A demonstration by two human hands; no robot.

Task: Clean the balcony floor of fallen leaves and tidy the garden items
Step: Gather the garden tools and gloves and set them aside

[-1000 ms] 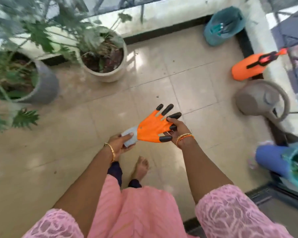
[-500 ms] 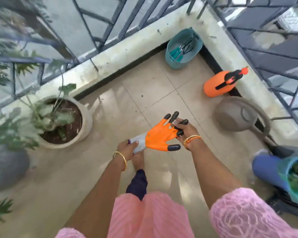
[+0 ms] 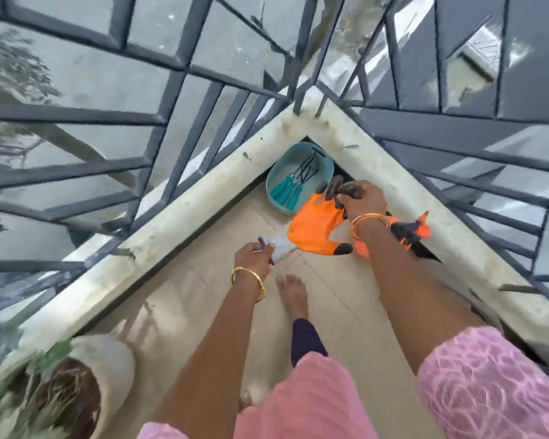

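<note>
Beige balcony floor tiles (image 3: 184,312) run into a corner bounded by a pale concrete kerb (image 3: 159,229) and dark metal railings (image 3: 171,99), and what shows of the tiles carries no fallen leaves, so the sweeping part looks done here, though only this corner is in view. At the lower left a white plant pot (image 3: 111,369) with soil and blurred foliage stands against the kerb. Further in, the left hand (image 3: 254,256) pinches the grey knitted cuff of an orange garden glove (image 3: 314,228), fingers curled onto the fabric. A bare foot (image 3: 293,296) is planted on the tiles just below the glove. Behind the glove, tucked into the corner, sits a teal basket (image 3: 298,182) holding teal-handled hand tools (image 3: 287,188), so those items appear already put away. The right hand (image 3: 363,199) grips the glove's black-clawed fingertips, holding it stretched between both hands over the floor, just beside the basket's near rim. Under the right wrist an orange spray bottle (image 3: 406,231) with a black trigger lies by the kerb, mostly hidden. By my reading, the glove is the item being tidied now, probably headed for the basket; whether a second glove or other loose items wait elsewhere cannot be told.
</note>
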